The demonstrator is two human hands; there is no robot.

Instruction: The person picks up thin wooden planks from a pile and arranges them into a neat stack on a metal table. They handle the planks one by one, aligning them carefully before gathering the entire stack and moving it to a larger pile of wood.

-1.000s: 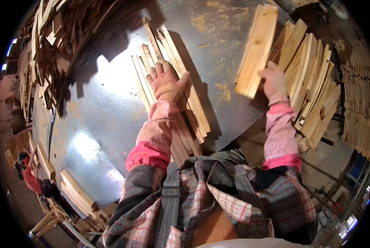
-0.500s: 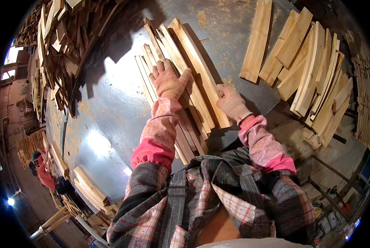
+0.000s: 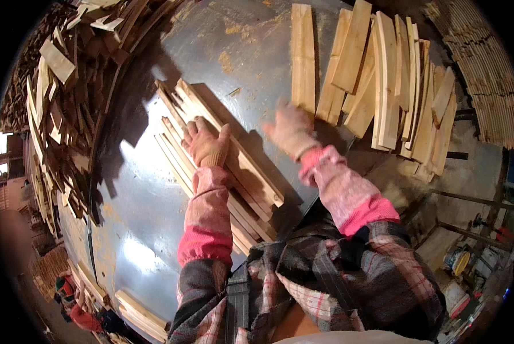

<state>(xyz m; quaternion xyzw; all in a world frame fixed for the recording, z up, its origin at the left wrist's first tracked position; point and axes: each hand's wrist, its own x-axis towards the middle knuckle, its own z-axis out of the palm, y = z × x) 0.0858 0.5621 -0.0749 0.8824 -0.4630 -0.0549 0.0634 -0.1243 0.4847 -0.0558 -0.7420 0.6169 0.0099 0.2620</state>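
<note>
My left hand (image 3: pixel 205 144), in a pale work glove, lies with fingers spread on a bundle of narrow wooden strips (image 3: pixel 248 173). The strips lie side by side, slanting across a grey metal tabletop (image 3: pixel 154 229). To their right, my right hand (image 3: pixel 292 131) is raised and apart from the bundle. It is gloved too, somewhat blurred, with its thumb away from the fingers and nothing seen in it. Just beyond it lies a wide wooden board (image 3: pixel 303 54), its near end by the fingers; whether they touch it cannot be made out.
Several loose boards (image 3: pixel 386 86) overlap at the right table edge. A tall heap of wood offcuts (image 3: pixel 67 114) rises at the left. More boards (image 3: pixel 141 315) lie lower left, near another person (image 3: pixel 79 309). Stacked slats (image 3: pixel 481 69) stand far right.
My right hand has let go of the bundle's rightmost board and moved up toward the wide board. That rightmost board now sits closer against the strips. The whole view has shifted.
</note>
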